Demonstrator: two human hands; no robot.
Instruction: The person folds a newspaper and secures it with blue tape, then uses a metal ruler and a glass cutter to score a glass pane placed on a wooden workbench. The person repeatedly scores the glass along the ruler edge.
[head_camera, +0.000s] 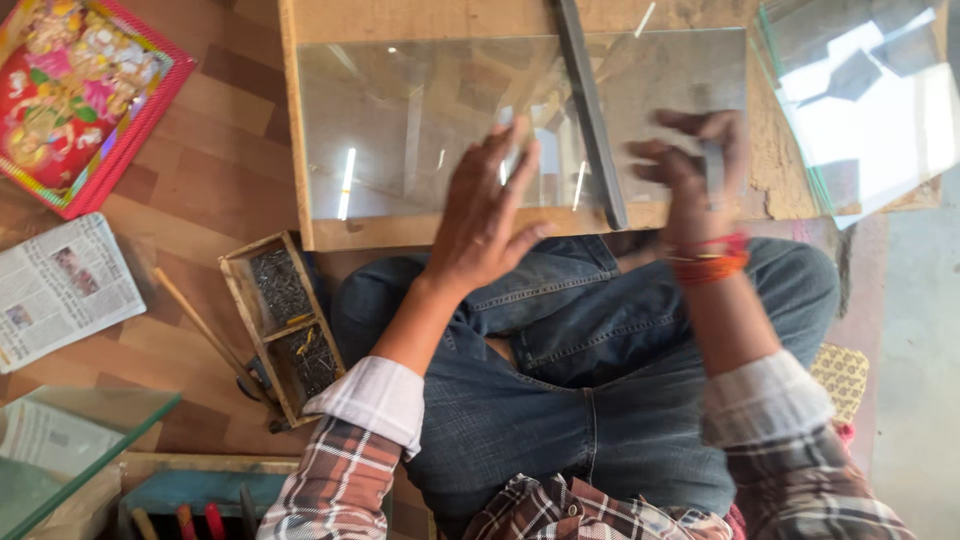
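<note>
A clear glass sheet (420, 120) lies flat on a wooden board (292, 120) in front of my crossed legs. A long dark metal straightedge (590, 110) rests across the glass, running from the far edge to the near edge. My left hand (485, 215) presses flat on the glass just left of the straightedge, fingers spread. My right hand (695, 170), with red and orange threads at the wrist, is blurred to the right of the straightedge and grips a small slim tool (713, 170) over the glass.
More glass sheets (870, 100) lie at the upper right, and another glass pane (70, 450) at the lower left. A small wooden box of nails (283, 325) and a hammer (205, 335) sit on the floor left of my knee. A red-framed picture (80, 95) and a newspaper (60, 285) lie further left.
</note>
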